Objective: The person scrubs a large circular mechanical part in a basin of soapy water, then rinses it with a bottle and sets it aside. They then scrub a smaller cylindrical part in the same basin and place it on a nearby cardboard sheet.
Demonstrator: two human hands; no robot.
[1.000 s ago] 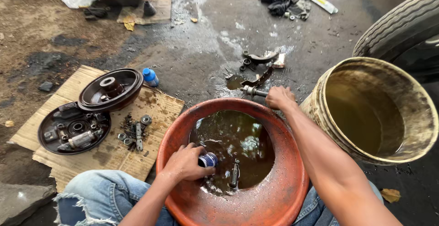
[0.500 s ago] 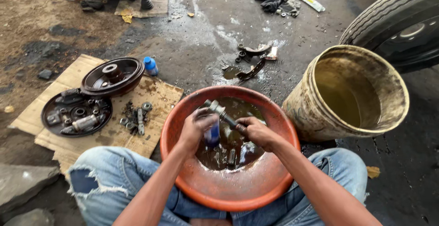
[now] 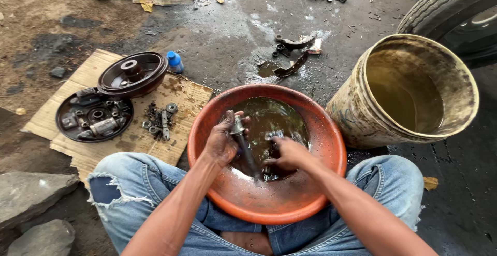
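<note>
Over the orange basin [image 3: 310, 204], hands now lowered, shaft [image 3: 243, 144] upright.

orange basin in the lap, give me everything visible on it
The orange basin is round, wide and shallow, plastic by the look, its inner wall stained and grimy. It sits on the ground between the person's legs in torn blue jeans, beside a dirty bucket. Dark, murky liquid pools at the bottom. Both hands are inside it: the left hand grips a dark metal shaft, the right hand works at its lower end.
</note>
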